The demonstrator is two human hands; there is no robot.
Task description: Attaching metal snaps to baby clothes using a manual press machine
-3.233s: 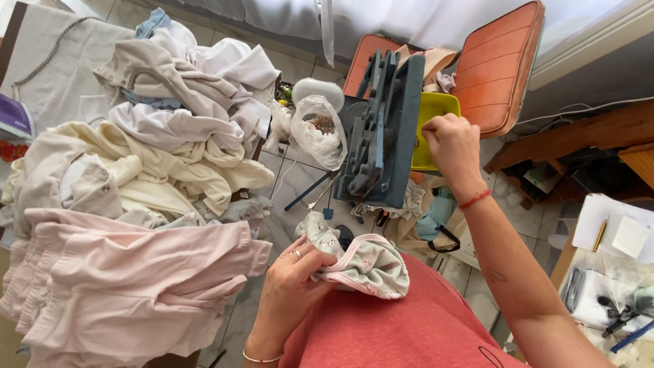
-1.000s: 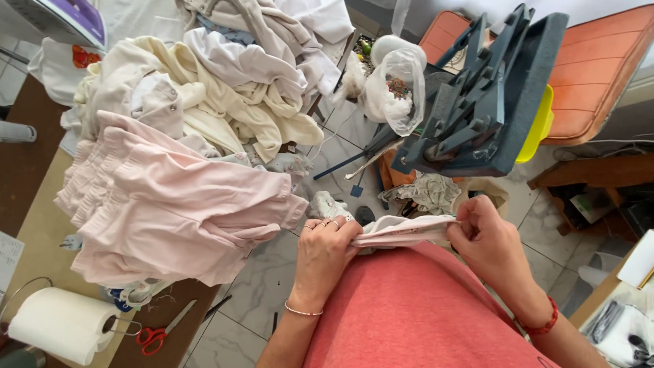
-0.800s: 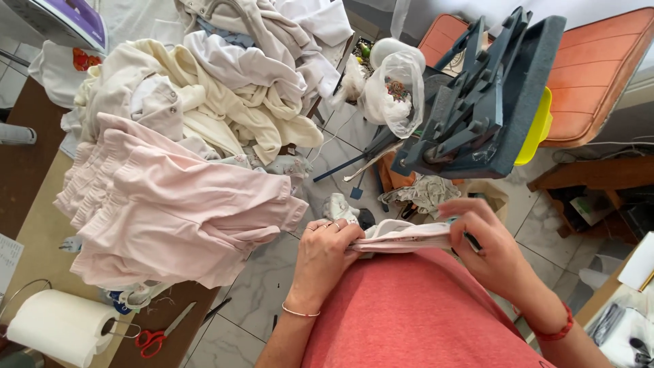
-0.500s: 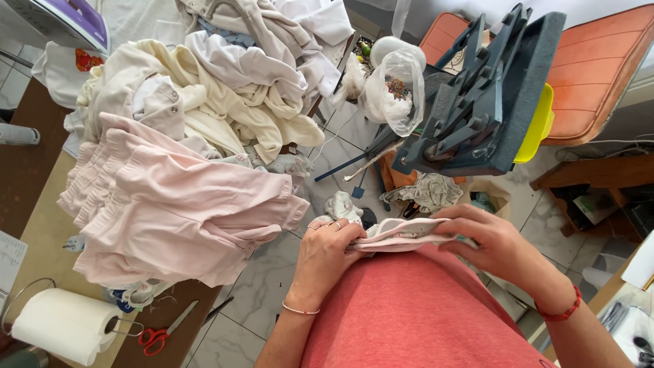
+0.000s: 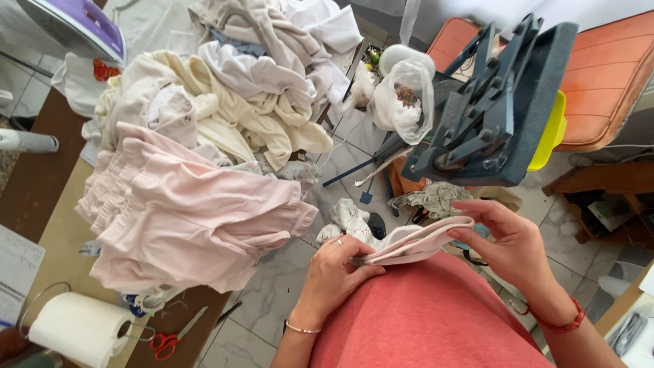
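Note:
I hold a small pale pink garment (image 5: 417, 242) flat between both hands, just above my coral-red top (image 5: 436, 320). My left hand (image 5: 334, 272) pinches its left end with thumb and fingers. My right hand (image 5: 507, 245) grips the right end, fingers curled over the edge, a red bracelet on the wrist. A patterned white piece of cloth (image 5: 349, 219) hangs just beyond my left hand.
A stack of pink garments (image 5: 197, 211) lies on the table at left, with a heap of cream and white clothes (image 5: 238, 88) behind. A dark grey press machine (image 5: 497, 116) stands ahead right. A paper roll (image 5: 78, 330) and red scissors (image 5: 170, 337) lie near the table's edge.
My right hand earlier was up at the press, then came down to the pink garment. Over the last second it slid right along the garment's edge, stretching it flat.

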